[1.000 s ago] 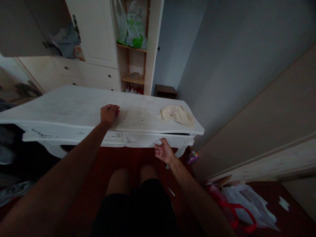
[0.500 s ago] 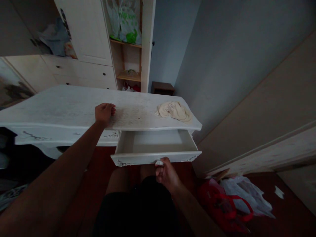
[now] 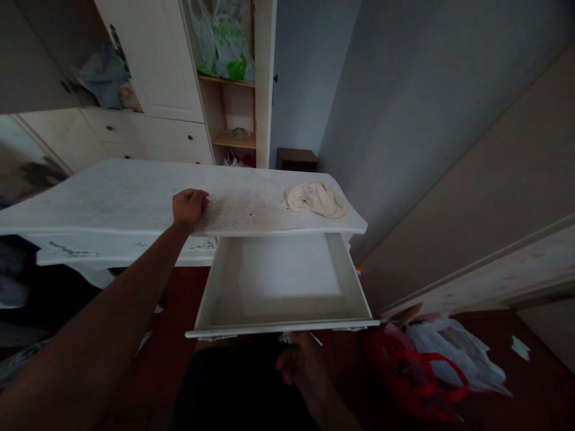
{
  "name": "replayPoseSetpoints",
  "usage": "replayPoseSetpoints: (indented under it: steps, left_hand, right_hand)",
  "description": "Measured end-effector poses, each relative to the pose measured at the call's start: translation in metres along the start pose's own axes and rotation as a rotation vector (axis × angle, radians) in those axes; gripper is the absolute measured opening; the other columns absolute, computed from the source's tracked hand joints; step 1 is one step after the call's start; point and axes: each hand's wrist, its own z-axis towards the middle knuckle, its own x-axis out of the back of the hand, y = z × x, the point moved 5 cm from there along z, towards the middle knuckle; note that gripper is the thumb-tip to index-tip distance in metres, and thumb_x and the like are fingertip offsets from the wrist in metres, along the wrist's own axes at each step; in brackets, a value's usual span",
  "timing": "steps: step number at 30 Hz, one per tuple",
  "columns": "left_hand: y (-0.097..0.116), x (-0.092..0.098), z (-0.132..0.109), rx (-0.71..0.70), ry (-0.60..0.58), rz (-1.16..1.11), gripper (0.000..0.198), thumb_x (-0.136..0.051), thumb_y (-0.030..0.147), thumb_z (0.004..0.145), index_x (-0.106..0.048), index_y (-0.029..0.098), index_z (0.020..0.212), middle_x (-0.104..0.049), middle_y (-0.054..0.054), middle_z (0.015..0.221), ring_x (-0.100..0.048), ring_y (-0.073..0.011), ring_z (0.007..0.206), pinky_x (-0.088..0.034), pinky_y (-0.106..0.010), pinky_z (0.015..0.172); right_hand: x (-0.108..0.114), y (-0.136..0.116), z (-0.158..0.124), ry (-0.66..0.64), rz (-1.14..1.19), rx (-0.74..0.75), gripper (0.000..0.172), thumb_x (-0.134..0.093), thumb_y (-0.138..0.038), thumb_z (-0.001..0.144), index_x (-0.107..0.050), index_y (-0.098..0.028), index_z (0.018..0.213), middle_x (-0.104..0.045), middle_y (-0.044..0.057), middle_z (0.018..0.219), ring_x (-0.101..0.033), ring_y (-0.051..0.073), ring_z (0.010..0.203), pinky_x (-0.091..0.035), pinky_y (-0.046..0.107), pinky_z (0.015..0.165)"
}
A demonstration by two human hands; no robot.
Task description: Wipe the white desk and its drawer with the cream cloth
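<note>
A white dressing table stands in front of me. Its right drawer is pulled far out and shows a bare white bottom. My right hand is closed on the drawer's knob just under the front edge. My left hand rests on the table top near its front edge with the fingers curled in; I see nothing in it. A crumpled cream cloth lies on the table top at the right end.
A white wardrobe with an open shelf bay and plastic bags stands behind the table. A red and white bag lies on the dark red floor at the right. A grey wall and a beige panel close in the right side.
My right hand has pulled the drawer from shut to far out toward me. My left hand has stayed on the table top.
</note>
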Motion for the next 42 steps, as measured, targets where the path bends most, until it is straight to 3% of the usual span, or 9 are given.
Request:
replayPoseSetpoints:
  steps: [7,12,18,25,30,36,39,42]
  left_hand:
    - [0.0,-0.001,-0.001,0.012,-0.009,0.007,0.009,-0.058,0.019,0.068,-0.064,0.018,0.062,-0.057,0.001,0.053,-0.046,-0.0108,0.045,-0.038,-0.024,0.044]
    - [-0.001,0.0,-0.002,0.008,-0.022,0.03,0.01,-0.057,0.021,0.07,-0.064,0.019,0.063,-0.057,0.001,0.054,-0.046,-0.0108,0.045,-0.038,-0.023,0.044]
    - [-0.001,0.001,-0.002,0.002,-0.023,0.033,0.011,-0.057,0.021,0.07,-0.064,0.019,0.062,-0.057,0.001,0.053,-0.047,-0.0109,0.045,-0.039,-0.023,0.044]
    - [0.0,0.0,-0.002,0.005,-0.017,0.024,0.01,-0.059,0.02,0.068,-0.063,0.02,0.059,-0.056,0.001,0.052,-0.047,-0.0107,0.044,-0.036,-0.023,0.042]
    - [-0.002,-0.001,-0.002,0.006,-0.021,0.033,0.01,-0.058,0.023,0.067,-0.063,0.019,0.06,-0.055,0.002,0.052,-0.046,-0.0107,0.043,-0.036,-0.023,0.042]
    - [-0.004,0.0,-0.002,-0.023,-0.05,0.092,0.014,-0.057,0.03,0.066,-0.065,0.019,0.066,-0.055,0.002,0.052,-0.046,-0.011,0.043,-0.036,-0.023,0.043]
    - [-0.002,-0.002,-0.002,-0.053,-0.068,0.21,0.016,-0.055,0.032,0.066,-0.066,0.02,0.067,-0.058,0.0,0.054,-0.051,-0.0145,0.047,-0.038,-0.025,0.046]
    - [0.007,-0.009,-0.003,-0.133,-0.063,0.476,0.011,-0.057,0.028,0.065,-0.061,0.023,0.057,-0.06,-0.003,0.053,-0.059,-0.0206,0.057,-0.041,-0.028,0.054]
  right_hand:
    - [0.019,0.008,0.005,0.042,0.0,0.0,0.052,-0.068,-0.065,0.064,-0.065,-0.015,0.077,-0.065,0.005,0.051,-0.047,0.01,0.034,-0.029,0.02,0.037]
    - [0.02,0.009,0.006,0.025,-0.025,0.017,0.055,-0.066,-0.069,0.067,-0.065,-0.015,0.078,-0.066,0.006,0.053,-0.049,0.01,0.036,-0.032,0.02,0.039]
    - [0.019,0.015,0.009,0.028,-0.069,0.035,0.06,-0.061,-0.076,0.064,-0.065,-0.016,0.073,-0.057,0.002,0.04,-0.045,0.011,0.032,-0.028,0.021,0.036]
    - [0.018,0.026,0.004,0.043,-0.08,-0.056,0.06,-0.065,-0.077,0.049,-0.061,-0.018,0.06,-0.049,0.002,0.031,-0.04,0.011,0.026,-0.022,0.021,0.033]
    - [0.02,0.032,0.005,0.081,-0.02,-0.023,0.058,-0.065,-0.075,0.05,-0.06,-0.018,0.057,-0.048,0.001,0.031,-0.037,0.009,0.026,-0.02,0.021,0.033]
    - [0.02,0.038,0.014,0.033,-0.044,0.018,0.053,-0.068,-0.072,0.055,-0.059,-0.02,0.057,-0.047,-0.001,0.033,-0.037,0.01,0.028,-0.023,0.021,0.033]
    - [0.019,0.033,0.017,-0.028,-0.141,0.035,0.042,-0.071,-0.06,0.072,-0.062,-0.019,0.067,-0.056,0.001,0.045,-0.052,0.016,0.04,-0.036,0.024,0.037]
    - [0.019,0.025,0.012,-0.062,-0.186,0.037,0.027,-0.065,-0.043,0.089,-0.066,-0.018,0.101,-0.07,0.006,0.09,-0.066,0.02,0.076,-0.055,0.032,0.061]
